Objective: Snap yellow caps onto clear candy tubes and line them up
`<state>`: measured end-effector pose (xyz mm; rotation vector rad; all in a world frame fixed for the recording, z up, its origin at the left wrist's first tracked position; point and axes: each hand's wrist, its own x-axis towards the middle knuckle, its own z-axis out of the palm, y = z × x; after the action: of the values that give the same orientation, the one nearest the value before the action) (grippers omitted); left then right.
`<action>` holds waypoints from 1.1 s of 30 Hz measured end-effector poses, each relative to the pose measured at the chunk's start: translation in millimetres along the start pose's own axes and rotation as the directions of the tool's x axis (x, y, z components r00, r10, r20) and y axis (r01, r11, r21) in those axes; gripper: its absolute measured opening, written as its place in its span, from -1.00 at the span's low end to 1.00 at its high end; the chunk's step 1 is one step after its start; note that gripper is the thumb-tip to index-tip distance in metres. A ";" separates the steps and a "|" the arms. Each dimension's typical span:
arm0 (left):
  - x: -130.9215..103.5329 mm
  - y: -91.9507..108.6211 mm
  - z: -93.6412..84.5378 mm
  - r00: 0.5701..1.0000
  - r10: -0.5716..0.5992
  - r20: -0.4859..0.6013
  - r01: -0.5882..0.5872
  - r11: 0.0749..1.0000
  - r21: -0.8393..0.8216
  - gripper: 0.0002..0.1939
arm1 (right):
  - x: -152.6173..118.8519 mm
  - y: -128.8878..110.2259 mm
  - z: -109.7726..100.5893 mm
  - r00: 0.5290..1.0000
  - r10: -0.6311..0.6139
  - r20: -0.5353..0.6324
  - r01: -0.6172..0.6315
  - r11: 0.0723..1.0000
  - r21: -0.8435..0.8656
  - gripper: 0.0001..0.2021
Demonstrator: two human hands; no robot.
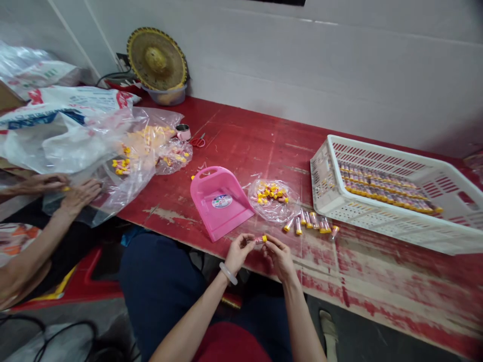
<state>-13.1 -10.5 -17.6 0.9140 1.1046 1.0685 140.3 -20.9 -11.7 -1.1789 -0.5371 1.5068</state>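
Note:
Near the table's front edge, my left hand (238, 254) pinches one end of a small tube (259, 240) with pinkish contents and a yellow cap. The fingers of my right hand (282, 257) close on the capped end, so the tube lies level between both hands. Just beyond is a clear plastic bag (268, 201) with several yellow-capped pieces in it. Right of the bag, several similar tubes (312, 221) lie loose on the wood. A pink dustpan (221, 201) rests on the table to the left of my hands.
A white slotted crate (381, 208) holding rows of tubes stands at the right. On the left, another person's hands (81, 196) work at a large clear bag (139, 173). Scissors (198, 141), a cup (183, 132) and a straw hat (156, 58) are farther back.

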 end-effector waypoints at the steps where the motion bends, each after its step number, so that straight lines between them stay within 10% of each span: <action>1: 0.7 -1.3 -0.5 0.998 -0.059 0.000 0.059 0.998 -0.020 -0.57 | -0.2 0.9 0.0 1.000 -0.006 0.005 0.006 1.000 0.004 -0.58; 4: 1.4 -4.6 -2.1 0.980 -0.198 0.030 0.199 0.979 -0.038 -0.49 | -0.2 4.1 -0.6 1.000 -0.008 0.020 0.008 1.000 -0.005 -0.57; 21: -0.4 -6.1 -2.6 0.991 -0.070 0.110 0.078 0.995 -0.065 -0.61 | -6.2 1.7 5.3 0.995 -0.097 0.023 0.100 0.962 -0.254 -0.39; 24: -0.9 -6.5 -2.1 0.996 -0.062 0.070 0.067 0.996 -0.064 -0.58 | -12.6 -3.1 12.9 0.931 -0.361 -0.053 0.301 0.841 -0.450 -0.51; 28: 1.8 -6.4 -7.3 0.995 -0.061 -0.079 0.057 0.997 -0.047 -0.57 | -10.8 -4.9 14.4 0.724 -0.689 0.024 0.494 0.493 -0.716 -0.56; 33: 2.3 -9.8 -10.7 0.990 -0.074 -0.121 0.064 0.995 -0.081 -0.60 | 13.2 22.5 3.6 0.760 -0.628 0.170 0.456 0.327 -0.828 -0.58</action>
<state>-21.3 -10.1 -29.8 0.7513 1.1808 1.1151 127.8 -14.7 -34.0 -1.5969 -1.4937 0.4457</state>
